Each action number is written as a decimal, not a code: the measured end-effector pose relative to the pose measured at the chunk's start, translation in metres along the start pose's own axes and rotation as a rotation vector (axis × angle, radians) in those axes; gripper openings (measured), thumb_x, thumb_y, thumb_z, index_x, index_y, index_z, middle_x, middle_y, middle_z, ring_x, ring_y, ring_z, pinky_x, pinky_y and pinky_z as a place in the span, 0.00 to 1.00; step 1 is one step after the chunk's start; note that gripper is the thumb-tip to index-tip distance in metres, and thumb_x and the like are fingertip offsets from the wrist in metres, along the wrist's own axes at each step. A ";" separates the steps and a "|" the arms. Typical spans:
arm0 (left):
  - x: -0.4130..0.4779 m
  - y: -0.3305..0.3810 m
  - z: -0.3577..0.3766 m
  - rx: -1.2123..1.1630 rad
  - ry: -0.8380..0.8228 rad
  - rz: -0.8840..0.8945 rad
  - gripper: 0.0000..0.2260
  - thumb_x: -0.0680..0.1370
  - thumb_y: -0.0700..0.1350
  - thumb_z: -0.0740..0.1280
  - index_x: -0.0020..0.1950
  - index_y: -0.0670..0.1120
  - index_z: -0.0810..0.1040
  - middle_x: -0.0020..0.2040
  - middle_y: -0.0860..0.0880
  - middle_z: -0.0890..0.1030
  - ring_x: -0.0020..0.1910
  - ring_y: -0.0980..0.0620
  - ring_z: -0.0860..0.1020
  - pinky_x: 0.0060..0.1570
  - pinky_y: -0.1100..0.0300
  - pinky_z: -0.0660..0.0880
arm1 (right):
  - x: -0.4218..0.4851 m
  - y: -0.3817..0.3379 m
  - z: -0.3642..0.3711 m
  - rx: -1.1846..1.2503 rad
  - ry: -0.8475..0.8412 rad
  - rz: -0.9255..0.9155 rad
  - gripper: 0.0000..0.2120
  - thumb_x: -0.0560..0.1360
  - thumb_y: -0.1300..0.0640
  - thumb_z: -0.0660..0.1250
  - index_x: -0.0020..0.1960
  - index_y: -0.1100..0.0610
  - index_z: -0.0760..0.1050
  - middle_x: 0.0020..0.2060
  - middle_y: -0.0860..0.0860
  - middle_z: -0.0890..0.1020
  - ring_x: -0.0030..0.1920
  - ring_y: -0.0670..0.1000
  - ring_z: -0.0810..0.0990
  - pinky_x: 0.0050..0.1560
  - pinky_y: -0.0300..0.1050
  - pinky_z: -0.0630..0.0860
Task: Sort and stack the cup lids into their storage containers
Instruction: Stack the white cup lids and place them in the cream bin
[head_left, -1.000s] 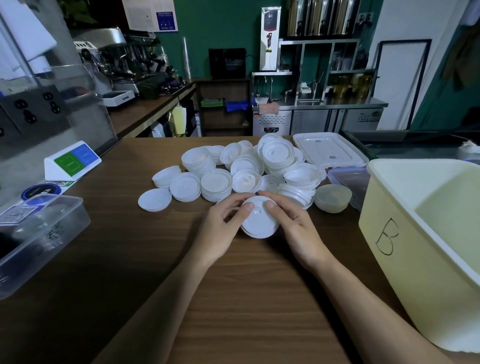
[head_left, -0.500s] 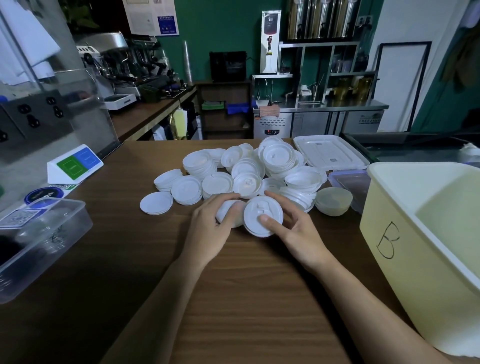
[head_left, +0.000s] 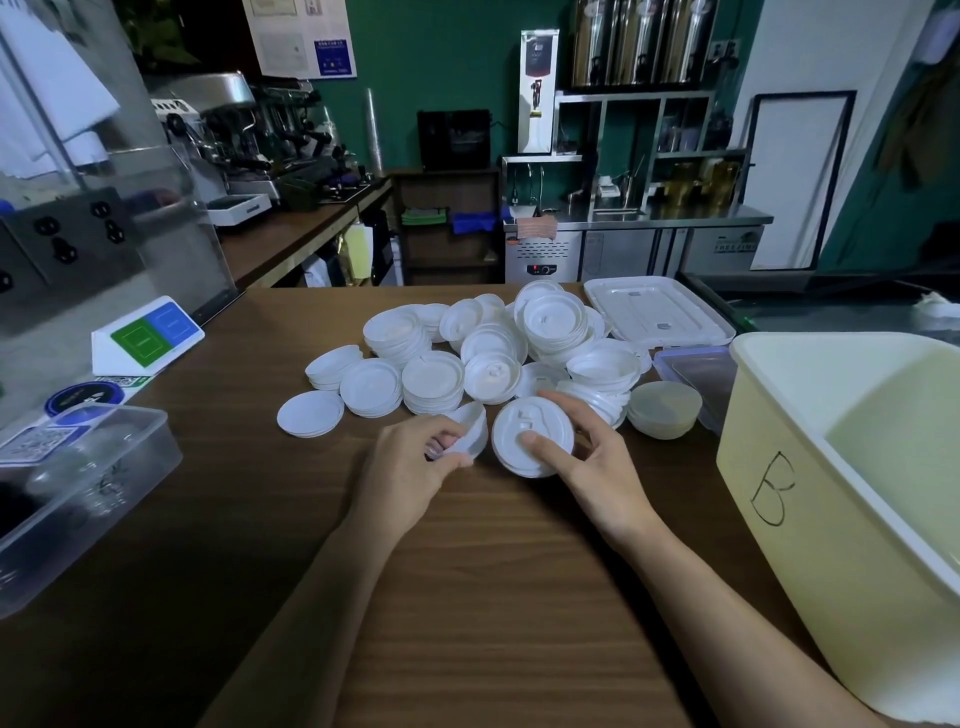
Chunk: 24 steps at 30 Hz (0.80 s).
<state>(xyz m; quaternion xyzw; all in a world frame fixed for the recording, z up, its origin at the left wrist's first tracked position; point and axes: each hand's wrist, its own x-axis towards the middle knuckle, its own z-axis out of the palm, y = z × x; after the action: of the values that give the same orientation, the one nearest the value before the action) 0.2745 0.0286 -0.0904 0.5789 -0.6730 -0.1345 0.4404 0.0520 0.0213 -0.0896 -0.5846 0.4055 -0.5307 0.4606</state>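
Brown wooden bench (head_left: 493, 597), café backdrop; left hand (head_left: 410, 467) pinches small white plastic lid (head_left: 470, 428); right hand (head_left: 597, 467) curls fingers (head_left: 566, 406) round stack of white sip lids (head_left: 530, 436), beside unsorted pile (head_left: 493, 353). Risk: loose grip, stack fans apart.

Both forearms reach forward, the left hand (head_left: 410, 470) and right hand (head_left: 597, 467) close together, fingers curled in grips.

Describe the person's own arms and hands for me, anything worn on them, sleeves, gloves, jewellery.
The left hand and the right hand are both bare, with no gloves. No ring, watch, bracelet or marking shows on either hand or wrist. Both forearms are uncovered all the way to the bottom edge of the picture, so no sleeve is in view.
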 end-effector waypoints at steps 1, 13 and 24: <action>0.000 0.004 -0.001 -0.069 0.024 -0.032 0.11 0.70 0.39 0.82 0.50 0.48 0.87 0.40 0.55 0.84 0.41 0.61 0.80 0.44 0.70 0.75 | 0.000 0.000 0.000 0.002 0.001 0.000 0.19 0.77 0.60 0.77 0.66 0.48 0.81 0.58 0.41 0.86 0.60 0.39 0.83 0.58 0.31 0.76; 0.005 0.022 -0.009 -0.696 0.123 -0.239 0.19 0.82 0.35 0.66 0.69 0.52 0.80 0.62 0.51 0.85 0.62 0.54 0.83 0.60 0.59 0.79 | 0.001 0.001 0.000 0.015 0.008 -0.003 0.20 0.80 0.60 0.73 0.69 0.44 0.77 0.61 0.40 0.82 0.60 0.38 0.81 0.57 0.27 0.73; -0.003 0.030 0.001 -0.647 0.064 -0.115 0.10 0.78 0.31 0.72 0.56 0.41 0.81 0.50 0.50 0.87 0.53 0.53 0.85 0.53 0.63 0.79 | 0.001 0.001 0.002 0.041 -0.124 0.011 0.20 0.78 0.50 0.65 0.69 0.51 0.79 0.64 0.43 0.83 0.68 0.45 0.78 0.68 0.43 0.71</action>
<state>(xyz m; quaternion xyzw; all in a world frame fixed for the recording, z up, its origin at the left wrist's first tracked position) 0.2539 0.0401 -0.0720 0.4500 -0.5474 -0.3474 0.6141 0.0541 0.0200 -0.0900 -0.6047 0.3684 -0.4990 0.4995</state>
